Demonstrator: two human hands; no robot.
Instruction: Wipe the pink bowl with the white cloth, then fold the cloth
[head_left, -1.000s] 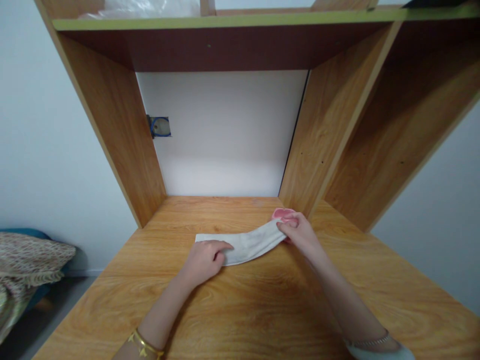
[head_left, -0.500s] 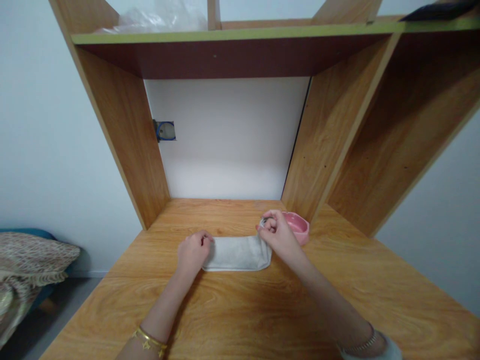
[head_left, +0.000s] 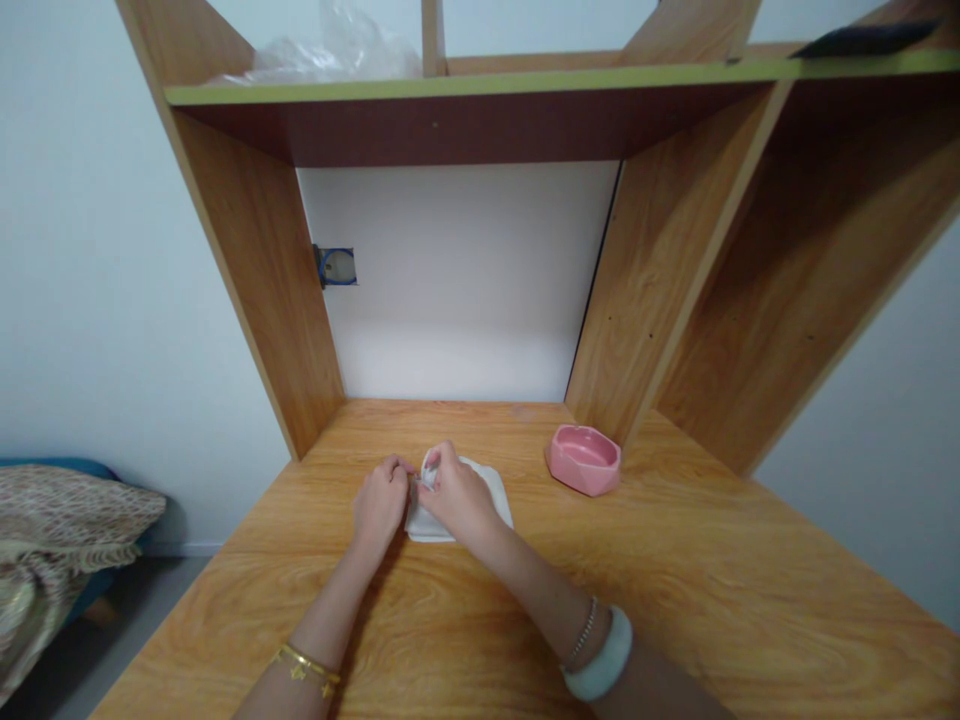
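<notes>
A pale grey-white cloth [head_left: 491,487] lies on the wooden desk, partly folded over toward the left. My right hand [head_left: 459,495] pinches an edge of it, with a bunched bit of cloth showing between thumb and fingers. At the cloth's left end rests my left hand [head_left: 381,502], its fingers curled and closed on the cloth's left edge. The two hands are close together, fingertips nearly touching. Much of the cloth's middle is hidden beneath my right hand.
A pink faceted bowl [head_left: 585,462] stands on the desk [head_left: 420,620], right of the cloth. Wooden side panels and a white back board [head_left: 465,290] enclose the far side. Overhead runs a shelf [head_left: 465,88] holding a clear plastic bag [head_left: 330,50]. A patterned blanket [head_left: 67,510] hangs at left.
My right hand has carried the cloth's right end leftward, folding it over to my left hand. The pink bowl now shows fully. My left hand has hardly moved.
</notes>
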